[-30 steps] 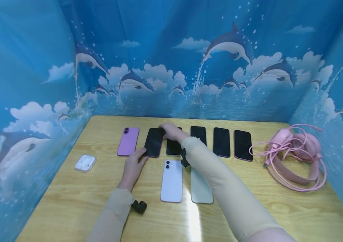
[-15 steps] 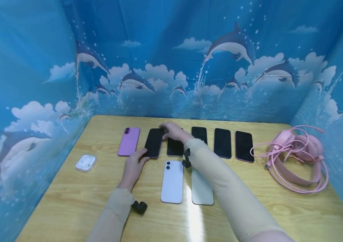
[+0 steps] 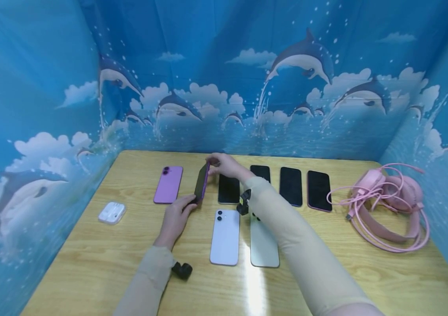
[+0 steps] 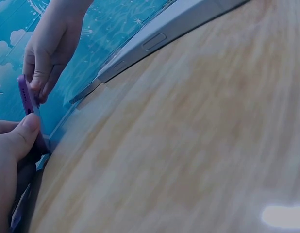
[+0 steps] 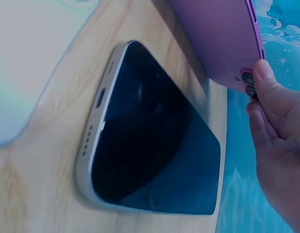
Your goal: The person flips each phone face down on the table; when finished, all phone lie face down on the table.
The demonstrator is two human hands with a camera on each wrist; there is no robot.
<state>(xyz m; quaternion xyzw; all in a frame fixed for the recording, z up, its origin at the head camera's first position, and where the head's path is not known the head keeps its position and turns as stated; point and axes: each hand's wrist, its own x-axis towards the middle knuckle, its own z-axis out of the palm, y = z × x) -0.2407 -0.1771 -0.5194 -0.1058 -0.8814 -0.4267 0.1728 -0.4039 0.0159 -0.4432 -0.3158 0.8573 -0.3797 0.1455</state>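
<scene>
A purple-backed smartphone (image 3: 201,184) stands tilted up on its long edge, its dark screen turned to the left in the head view. At the far end my right hand (image 3: 225,166) pinches its corner, thumb beside the camera lenses in the right wrist view. My left hand (image 3: 175,219) holds the near end, with the thumb (image 4: 28,127) on the edge by the charging port. Flat to the right lies a black-screened phone (image 5: 155,141), partly under my right hand in the head view. Another purple phone (image 3: 168,184) lies back up to the left.
Nearer on the wooden table (image 3: 101,263) lie a lavender phone (image 3: 224,239) and a pale green phone (image 3: 263,245), partly under my right sleeve. Several dark-screened phones (image 3: 290,186) continue the back row. Pink headphones (image 3: 401,193) with cable sit right, boxed earphones (image 3: 112,213) left.
The purple-backed phone lay flat with its screen up; its right edge has risen and it now stands steeply tilted. My right hand has lifted slightly with it, while the left stays at its near end.
</scene>
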